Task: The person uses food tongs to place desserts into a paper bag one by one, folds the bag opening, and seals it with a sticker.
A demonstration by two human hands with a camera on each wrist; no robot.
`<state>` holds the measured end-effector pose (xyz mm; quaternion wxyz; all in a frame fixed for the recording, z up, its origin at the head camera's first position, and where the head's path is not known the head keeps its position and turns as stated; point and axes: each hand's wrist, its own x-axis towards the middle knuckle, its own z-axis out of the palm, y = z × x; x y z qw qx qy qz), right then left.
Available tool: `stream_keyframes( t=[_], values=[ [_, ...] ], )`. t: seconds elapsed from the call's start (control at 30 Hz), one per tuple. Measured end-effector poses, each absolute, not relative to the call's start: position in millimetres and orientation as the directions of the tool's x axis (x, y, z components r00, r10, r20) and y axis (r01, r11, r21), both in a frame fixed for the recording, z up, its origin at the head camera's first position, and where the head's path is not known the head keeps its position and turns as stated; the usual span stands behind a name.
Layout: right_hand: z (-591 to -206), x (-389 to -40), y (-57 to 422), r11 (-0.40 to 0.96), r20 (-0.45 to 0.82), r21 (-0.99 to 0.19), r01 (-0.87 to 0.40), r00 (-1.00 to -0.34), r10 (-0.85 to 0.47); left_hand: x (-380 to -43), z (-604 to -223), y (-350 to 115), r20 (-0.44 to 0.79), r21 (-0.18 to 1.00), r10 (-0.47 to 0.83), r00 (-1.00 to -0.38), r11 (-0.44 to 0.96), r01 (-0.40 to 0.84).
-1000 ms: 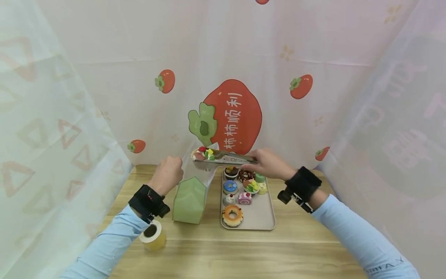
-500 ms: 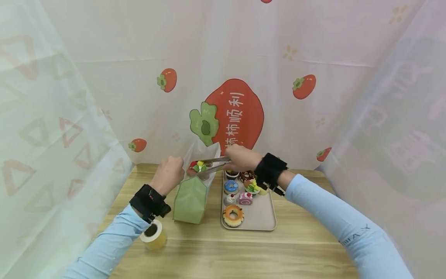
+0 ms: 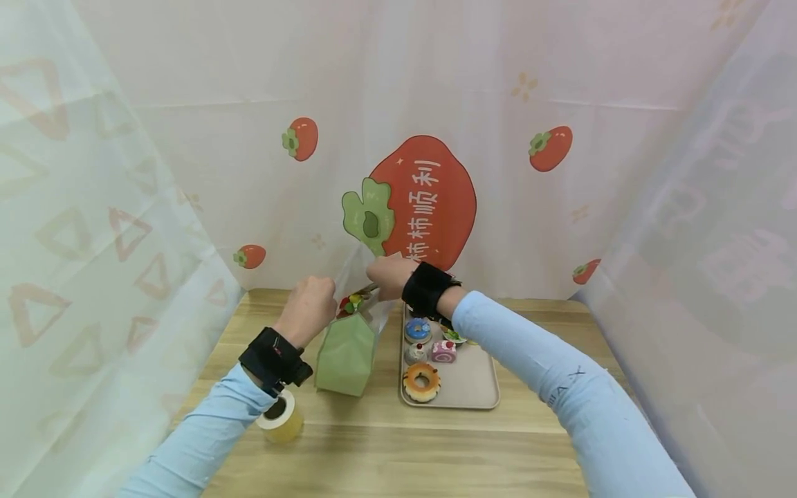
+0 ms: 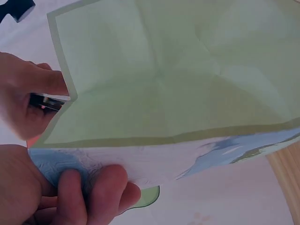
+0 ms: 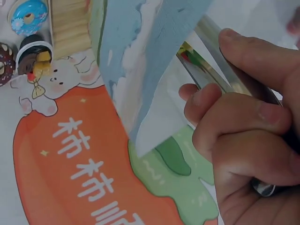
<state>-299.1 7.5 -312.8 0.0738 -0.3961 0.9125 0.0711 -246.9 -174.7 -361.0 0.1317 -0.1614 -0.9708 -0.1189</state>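
Note:
A paper bag (image 3: pixel 345 360) with a light green side stands upright on the table, its mouth up. My left hand (image 3: pixel 308 309) grips the bag's top edge at its left; in the left wrist view its curled fingers (image 4: pixel 107 190) press the blue-and-white printed side. My right hand (image 3: pixel 389 275) is at the bag's opening and holds metal tongs (image 5: pixel 236 75), fingers wrapped round the handles. Between the tong tips, inside the mouth, is a fruit-topped pastry (image 3: pixel 351 303) with red, yellow and green pieces. The bag's walls hide its lower part.
Right of the bag lies a beige tray (image 3: pixel 476 391) with several toy pastries, among them a ring bread (image 3: pixel 421 382), a blue donut (image 3: pixel 418 329) and a pink roll cake (image 3: pixel 444 351). A tape roll (image 3: pixel 283 418) stands by the left forearm. A printed curtain (image 3: pixel 498 228) hangs behind.
My right hand has moved left and down with the tongs, carrying the pastry from above the bag into its mouth. The left hand keeps its grip on the bag's edge.

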Motion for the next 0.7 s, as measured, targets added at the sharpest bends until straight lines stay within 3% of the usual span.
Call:
stream_keyframes(
  t=[0.2, 0.53, 0.7],
  values=[
    [-327, -302, -10, 0.676, -0.234, 0.100, -0.730, -0.678, -0.697, -247, -362, -174, 0.324, 0.179, 0.302, -0.896, 0.911, 0.372],
    [-377, -328, -16, 0.632, -0.085, 0.164, -0.757, -0.649, -0.756, -243, -360, -175, 0.332, 0.189, 0.305, -0.893, 0.905, 0.380],
    [-385, -330, -19, 0.626, -0.140, 0.139, -0.767, -0.641, -0.754, -245, -362, -175, 0.324, 0.206, 0.287, -0.901, 0.909, 0.363]
  ],
)
